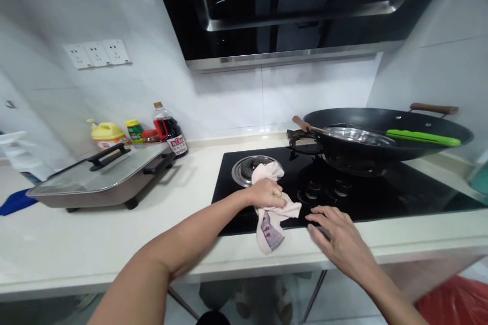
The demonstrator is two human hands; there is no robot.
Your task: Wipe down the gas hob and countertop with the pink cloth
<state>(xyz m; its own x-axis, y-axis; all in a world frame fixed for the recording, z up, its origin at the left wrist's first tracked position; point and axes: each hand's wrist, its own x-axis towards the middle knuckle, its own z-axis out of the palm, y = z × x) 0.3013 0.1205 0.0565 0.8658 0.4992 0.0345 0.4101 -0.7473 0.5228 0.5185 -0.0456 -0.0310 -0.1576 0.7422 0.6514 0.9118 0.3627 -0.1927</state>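
Note:
My left hand (268, 193) is closed around a pale pink cloth (292, 209), pressing it on the black glass gas stove (244, 221). One end of the cloth lies over the left burner (243, 168); the other, with a purple patch, hangs over the stove's front edge. To the right, my right hand (335, 233) is open, fingers spread, near the front edge of the stove and counter. It holds nothing. Two control knobs (312, 189) stand just beyond its fingertips.
A large black wok (419, 150) sits on the right burner, holding a metal lid (358, 134) and a green-handled utensil (423, 137). At left stands a lidded electric pan (102, 183), with a dark sauce bottle (171, 132) behind it. The range hood (282, 58) overhangs the stove.

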